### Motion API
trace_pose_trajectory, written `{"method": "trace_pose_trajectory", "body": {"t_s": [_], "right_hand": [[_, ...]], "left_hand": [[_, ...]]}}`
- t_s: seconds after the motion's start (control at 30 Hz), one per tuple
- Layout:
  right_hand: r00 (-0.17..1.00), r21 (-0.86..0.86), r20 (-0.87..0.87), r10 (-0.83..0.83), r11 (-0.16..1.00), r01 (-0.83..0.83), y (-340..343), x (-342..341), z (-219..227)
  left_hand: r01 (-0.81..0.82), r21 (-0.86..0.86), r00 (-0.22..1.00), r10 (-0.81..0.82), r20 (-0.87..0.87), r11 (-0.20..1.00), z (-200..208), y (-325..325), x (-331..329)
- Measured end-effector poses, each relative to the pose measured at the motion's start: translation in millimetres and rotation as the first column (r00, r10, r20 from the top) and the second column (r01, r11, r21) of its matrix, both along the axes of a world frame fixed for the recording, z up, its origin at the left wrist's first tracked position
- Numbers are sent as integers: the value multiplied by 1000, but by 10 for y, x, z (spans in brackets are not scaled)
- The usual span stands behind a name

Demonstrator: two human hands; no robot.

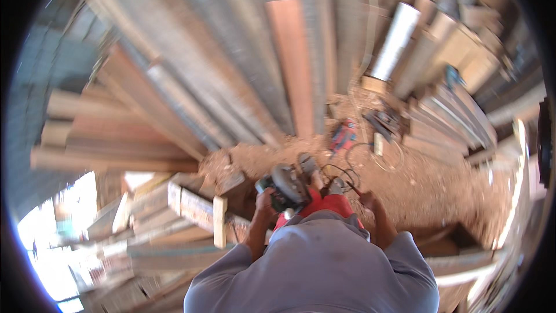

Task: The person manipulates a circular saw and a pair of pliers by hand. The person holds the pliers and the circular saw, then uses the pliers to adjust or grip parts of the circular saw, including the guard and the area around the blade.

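Observation:
My left hand [264, 201] is closed round a circular saw [288, 184] with a dark green body and a grey rounded blade guard. The saw is held in front of my body, beside my left foot, and its handle is mostly hidden by the hand. My right hand [370, 202] is closed on the end of a black power cord [352, 187], low at my right side. From there the cord loops across the ground near my feet. Motion blur softens the fingers of both hands.
Long timber boards [214, 52] lean ahead and left. A reddish board [292, 64] stands among them. A red power tool [343, 137] and a pale cable [399, 159] lie on the dirt floor [446, 191]. A white cylinder [396, 41] leans far right; wood pieces [200, 206] lie left.

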State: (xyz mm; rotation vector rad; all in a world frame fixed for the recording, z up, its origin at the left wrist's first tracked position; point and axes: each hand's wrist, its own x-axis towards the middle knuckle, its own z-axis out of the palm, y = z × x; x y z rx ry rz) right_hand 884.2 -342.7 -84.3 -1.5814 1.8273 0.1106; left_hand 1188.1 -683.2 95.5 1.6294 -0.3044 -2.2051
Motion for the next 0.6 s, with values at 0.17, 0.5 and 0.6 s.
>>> {"method": "trace_pose_trajectory", "body": {"t_s": [0.17, 0.5, 0.6], "right_hand": [[732, 669, 230, -641, 651, 359, 580, -104, -79], [581, 751, -51, -812, 352, 558, -251, -430, 802], [523, 751, -1, -852, 345, 563, -509, -552, 437]], "left_hand": [[288, -275, 944, -222, 246, 917, 317, 436, -174], [421, -303, 880, -304, 364, 855, 650, 821, -90], [396, -351, 892, -264, 366, 849, 834, 800, 9]]}}
